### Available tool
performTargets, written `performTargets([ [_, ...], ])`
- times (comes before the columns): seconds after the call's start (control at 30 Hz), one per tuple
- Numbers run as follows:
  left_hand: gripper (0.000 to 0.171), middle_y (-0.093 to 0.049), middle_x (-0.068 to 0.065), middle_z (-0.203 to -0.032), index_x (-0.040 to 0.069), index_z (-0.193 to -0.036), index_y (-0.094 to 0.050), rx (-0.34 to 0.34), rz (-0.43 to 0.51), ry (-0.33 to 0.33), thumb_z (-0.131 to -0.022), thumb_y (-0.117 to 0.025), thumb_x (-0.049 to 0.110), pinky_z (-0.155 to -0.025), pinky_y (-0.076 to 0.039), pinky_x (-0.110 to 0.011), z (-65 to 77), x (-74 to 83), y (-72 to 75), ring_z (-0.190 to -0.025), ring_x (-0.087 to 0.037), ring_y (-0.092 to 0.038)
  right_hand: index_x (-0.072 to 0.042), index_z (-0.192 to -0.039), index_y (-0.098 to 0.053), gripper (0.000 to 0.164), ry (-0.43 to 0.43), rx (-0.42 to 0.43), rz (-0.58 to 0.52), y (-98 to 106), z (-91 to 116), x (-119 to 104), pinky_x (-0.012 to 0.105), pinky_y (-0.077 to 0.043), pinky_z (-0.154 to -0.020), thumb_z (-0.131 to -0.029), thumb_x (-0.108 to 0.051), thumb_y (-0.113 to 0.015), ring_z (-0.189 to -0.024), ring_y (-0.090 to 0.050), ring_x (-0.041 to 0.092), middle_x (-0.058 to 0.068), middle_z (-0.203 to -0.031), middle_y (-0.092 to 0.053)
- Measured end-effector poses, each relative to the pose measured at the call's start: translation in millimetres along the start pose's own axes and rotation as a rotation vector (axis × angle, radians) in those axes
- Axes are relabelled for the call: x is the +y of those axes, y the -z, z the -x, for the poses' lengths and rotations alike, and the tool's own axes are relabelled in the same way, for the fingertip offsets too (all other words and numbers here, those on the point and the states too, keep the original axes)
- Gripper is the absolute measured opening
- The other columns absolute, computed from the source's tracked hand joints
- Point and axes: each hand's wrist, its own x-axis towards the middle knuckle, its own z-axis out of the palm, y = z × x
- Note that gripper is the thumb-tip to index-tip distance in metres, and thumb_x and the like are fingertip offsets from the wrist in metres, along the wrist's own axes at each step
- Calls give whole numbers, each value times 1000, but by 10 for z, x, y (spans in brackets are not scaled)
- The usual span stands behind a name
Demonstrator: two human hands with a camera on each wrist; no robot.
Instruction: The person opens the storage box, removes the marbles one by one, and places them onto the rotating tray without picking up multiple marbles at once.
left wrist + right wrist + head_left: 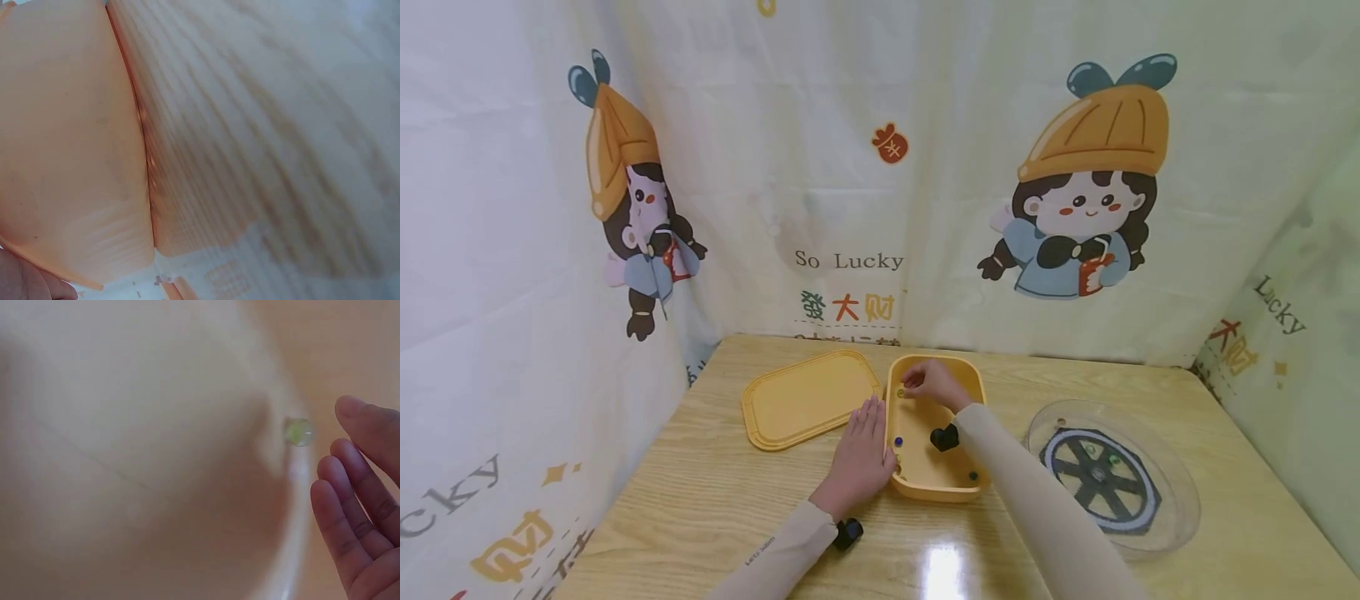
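My right hand (935,383) reaches into an orange plastic box (942,493) at its far left corner. Right by its fingertips lies a yellow-green glass marble (298,432). In the right wrist view the thumb and fingers are apart, with a gap between them and the marble. My left hand (863,458) lies along the box's left side, fingers straight, thumb at the rim. A blue marble (898,442) lies inside by the left wall, and a dark green marble (973,476) sits in the near right corner. Part of the box floor is hidden by the right wrist.
An orange lid (812,398) lies flat left of the box. To the right stands a clear round dish (1183,517) over a dark wheel-like pattern, with a green marble (1115,459) and other small marbles in it. A printed curtain (955,217) hangs behind the wooden table (700,500).
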Motion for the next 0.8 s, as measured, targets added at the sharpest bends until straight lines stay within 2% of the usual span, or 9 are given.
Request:
performTargets([
  [0.27, 64, -22, -23, -153, -7, -146, -21, -3, -3, 10, -95, -42, 25, -117, -19, -46, 7, 6, 13, -144, -35, -20, 6, -94, -70, 20, 21, -1, 8, -132, -69, 111, 26, -55, -70, -75, 1, -74, -76, -67, 17, 18, -89, -71],
  [0.57, 64, -23, -23, -153, -7, -146, -22, -4, -8, 8, -95, -41, 26, -117, -20, -45, 2, 14, 9, -144, -35, -21, 3, -86, -72, 12, 24, 38, 19, -238, -131, 201, 19, -50, -64, -74, 4, -73, -67, -58, 9, 14, -81, -71],
  [0.8, 64, -24, -22, -153, -7, -146, -23, 7, -14, 10, -94, -41, 26, -117, -20, -45, -2, 13, -14, -143, -34, -22, 0, -82, -74, 9, 23, 43, 85, -276, -183, 230, 19, -48, -61, -73, 2, -75, -63, -53, 7, 9, -76, -70],
])
